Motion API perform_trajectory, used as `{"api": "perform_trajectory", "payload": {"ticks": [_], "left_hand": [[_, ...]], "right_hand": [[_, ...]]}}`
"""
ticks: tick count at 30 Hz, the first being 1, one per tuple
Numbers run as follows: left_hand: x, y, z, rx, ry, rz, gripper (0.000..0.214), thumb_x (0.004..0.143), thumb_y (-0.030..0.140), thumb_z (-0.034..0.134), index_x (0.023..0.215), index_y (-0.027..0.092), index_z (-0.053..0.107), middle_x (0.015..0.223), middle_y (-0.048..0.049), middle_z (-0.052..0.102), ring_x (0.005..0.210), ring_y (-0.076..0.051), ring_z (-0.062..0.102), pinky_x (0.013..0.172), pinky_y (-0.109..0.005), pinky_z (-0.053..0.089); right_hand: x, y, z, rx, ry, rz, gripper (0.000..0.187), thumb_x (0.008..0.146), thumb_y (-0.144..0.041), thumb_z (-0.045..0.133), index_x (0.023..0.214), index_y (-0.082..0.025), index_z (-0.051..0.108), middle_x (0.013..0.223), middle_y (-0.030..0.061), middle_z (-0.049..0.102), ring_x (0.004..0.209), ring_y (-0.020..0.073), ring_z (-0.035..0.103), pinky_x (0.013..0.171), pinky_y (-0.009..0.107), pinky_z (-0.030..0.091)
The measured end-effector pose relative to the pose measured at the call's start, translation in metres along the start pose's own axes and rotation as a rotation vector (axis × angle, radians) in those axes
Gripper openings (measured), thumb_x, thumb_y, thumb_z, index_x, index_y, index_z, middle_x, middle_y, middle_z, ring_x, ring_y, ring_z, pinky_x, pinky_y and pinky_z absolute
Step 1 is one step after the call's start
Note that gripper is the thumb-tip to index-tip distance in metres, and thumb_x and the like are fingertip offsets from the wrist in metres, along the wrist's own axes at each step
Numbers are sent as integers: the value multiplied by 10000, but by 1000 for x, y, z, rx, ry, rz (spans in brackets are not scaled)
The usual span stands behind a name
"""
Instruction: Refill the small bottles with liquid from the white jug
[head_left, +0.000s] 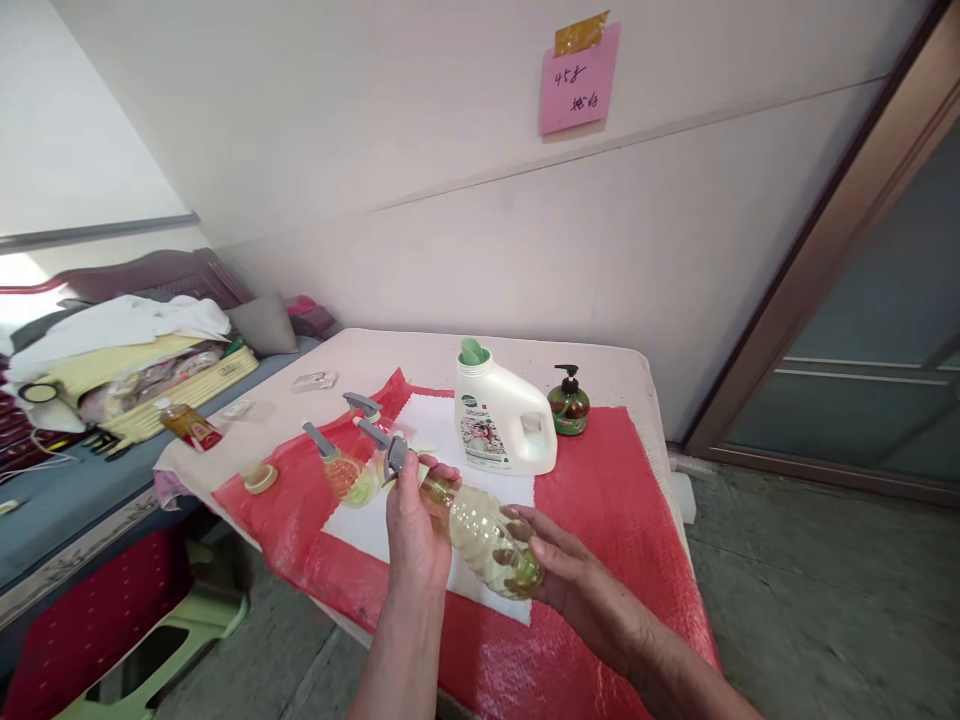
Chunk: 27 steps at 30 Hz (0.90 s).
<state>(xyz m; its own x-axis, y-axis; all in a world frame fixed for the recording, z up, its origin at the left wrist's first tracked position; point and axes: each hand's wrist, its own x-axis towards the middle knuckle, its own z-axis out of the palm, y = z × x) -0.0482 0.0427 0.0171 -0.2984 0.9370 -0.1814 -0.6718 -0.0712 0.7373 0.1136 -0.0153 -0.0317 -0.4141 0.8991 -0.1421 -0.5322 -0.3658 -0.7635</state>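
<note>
Tilted in front of me is a clear ribbed bottle (487, 540) with a pale yellow tint and a grey top (395, 457). My left hand (416, 520) is closed around its neck, just below that top. At the base end, my right hand (570, 560) grips the bottle with its fingers behind it. Left of my left hand, several grey handle-shaped parts (319, 441) lie by a clear piece with orange and green fruit prints (349, 477). Behind the bottle a large white detergent jug (491, 430) stands upright with a green cap (472, 352).
A green pump bottle (569, 405) stands right of the jug. Red cloth (600, 520) and white cloth (360, 530) cover the table (600, 365). An amber bottle (189, 425) lies at the left edge. A green stool (217, 600) and a bed (45, 530) are further left.
</note>
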Motion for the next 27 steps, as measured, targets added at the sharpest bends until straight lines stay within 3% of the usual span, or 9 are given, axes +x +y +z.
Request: {"api": "perform_trajectory", "payload": {"ticks": [2, 8, 12, 16, 18, 20, 23, 27], "left_hand": [[-1, -1, 0, 26, -25, -11, 335, 749, 486, 732, 787, 185, 590, 625, 6, 605, 620, -135, 612, 660, -258, 492], [-5, -10, 1, 118, -57, 17, 353, 776, 524, 693, 806, 185, 598, 636, -11, 613, 637, -142, 610, 611, -235, 463], [3, 3, -2, 48, 0, 26, 358, 784, 527, 678, 799, 178, 597, 645, -14, 619, 631, -137, 607, 622, -238, 469], [21, 44, -17, -87, 228, 235, 324, 839, 494, 598, 756, 182, 571, 675, -2, 612, 662, -124, 605, 665, -238, 481], [27, 64, -27, -141, 358, 359, 304, 859, 467, 554, 737, 188, 554, 689, 3, 601, 685, -126, 608, 701, -247, 493], [29, 77, -35, -168, 427, 398, 303, 862, 466, 532, 739, 190, 556, 721, 0, 607, 698, -128, 607, 702, -250, 497], [30, 81, -38, -175, 447, 343, 315, 865, 468, 520, 737, 183, 562, 730, -10, 604, 699, -133, 601, 675, -257, 493], [31, 77, -32, -178, 453, 287, 355, 876, 489, 496, 740, 168, 563, 699, -23, 591, 694, -142, 604, 656, -266, 488]], "right_hand": [[0, -2, 1, -40, -77, 14, 537, 801, -514, 680, 1241, -227, 568, 1233, 105, 582, 1093, 267, 575, 950, 419, 430], [1, -10, 5, -383, -151, -54, 727, 636, -397, 813, 1274, -231, 507, 1104, 54, 636, 1030, 265, 572, 918, 389, 430], [0, -9, 4, -719, -44, -1, 626, 594, -248, 768, 1165, -219, 513, 1033, 38, 639, 920, 242, 578, 771, 332, 459], [2, 2, -9, -1019, 164, -46, 629, 525, -104, 671, 1126, -214, 519, 1034, 52, 619, 871, 243, 587, 763, 350, 448], [6, 7, -16, -1039, 241, -84, 660, 539, -115, 653, 1170, -207, 485, 1125, 81, 591, 970, 269, 581, 828, 376, 442], [12, 10, -20, -1023, 280, -114, 672, 594, -165, 659, 1224, -206, 428, 1195, 91, 566, 1047, 270, 567, 879, 385, 439], [25, 18, -20, -1001, 309, -146, 644, 654, -245, 680, 1238, -212, 411, 1202, 72, 578, 1062, 253, 572, 917, 385, 443], [57, 39, -18, -985, 356, -201, 683, 633, -268, 702, 1258, -223, 432, 1243, 77, 578, 1145, 277, 550, 981, 411, 430]]}}
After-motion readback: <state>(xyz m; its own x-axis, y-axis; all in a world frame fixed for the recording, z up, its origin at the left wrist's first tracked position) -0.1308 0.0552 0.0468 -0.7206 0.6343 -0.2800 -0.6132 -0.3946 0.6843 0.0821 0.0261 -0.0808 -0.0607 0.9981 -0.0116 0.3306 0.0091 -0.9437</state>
